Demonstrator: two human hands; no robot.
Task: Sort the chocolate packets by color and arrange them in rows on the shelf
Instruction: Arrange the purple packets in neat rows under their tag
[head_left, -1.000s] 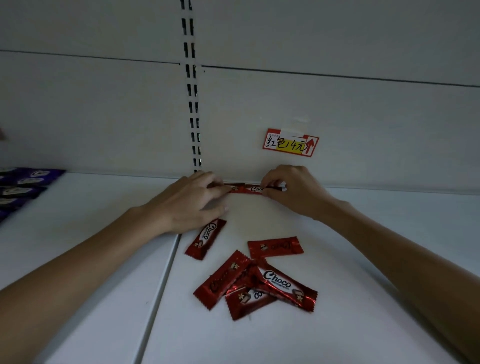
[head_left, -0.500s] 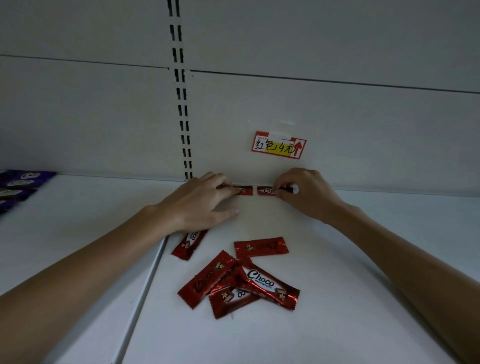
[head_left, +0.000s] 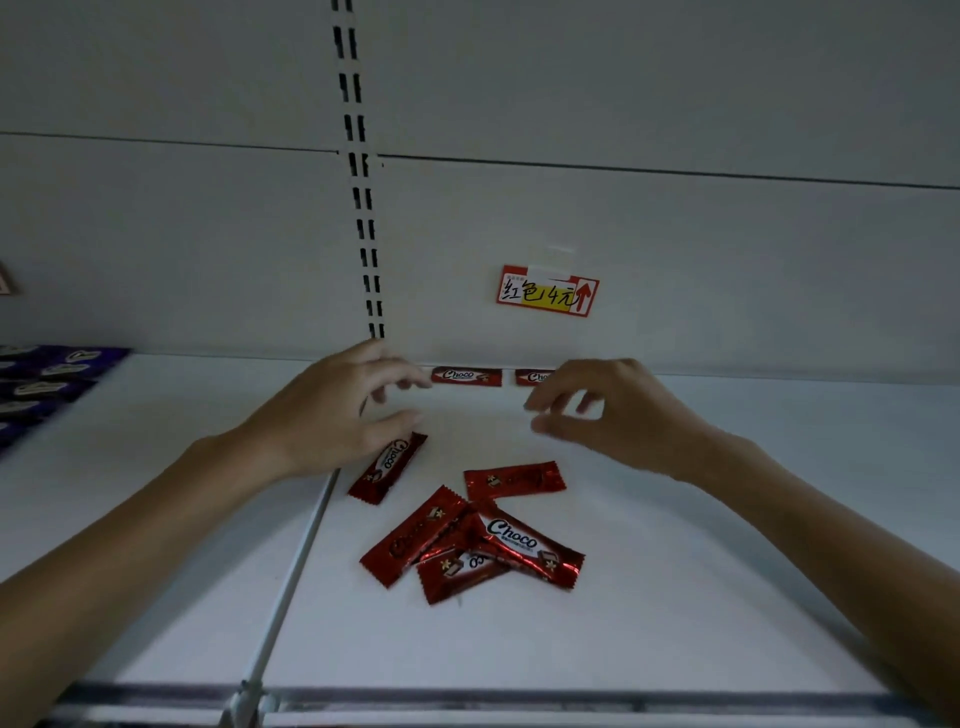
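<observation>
Both hands hover low over the back of the shelf (head_left: 675, 571) and hold nothing. On the left hand (head_left: 332, 415) the fingers are loosely curled and a little spread, with the fingertips just beside the left end of the first red packet (head_left: 466, 376), which lies flat against the back wall. On the right hand (head_left: 618, 415) the fingers are bent just as loosely and the thumb is apart from them. This hand hides the right part of the second red packet (head_left: 532, 376), which lies in line with the first with a small gap between them.

Just below the left thumb the diagonal red packet (head_left: 387, 467) lies slanted beside the seam (head_left: 296, 561) between two shelf boards. Nearer the front, the lone red packet (head_left: 514, 479) lies almost level. Below it, the heap of three red packets (head_left: 530, 543) overlap one another, and the uppermost shows the word Choco.

On the wall above the back row hangs the red and yellow price tag (head_left: 545, 291), to the right of the slotted upright (head_left: 358, 171). Far left, well apart from the red ones, the purple packets (head_left: 47, 374) lie in rows on the neighbouring board
</observation>
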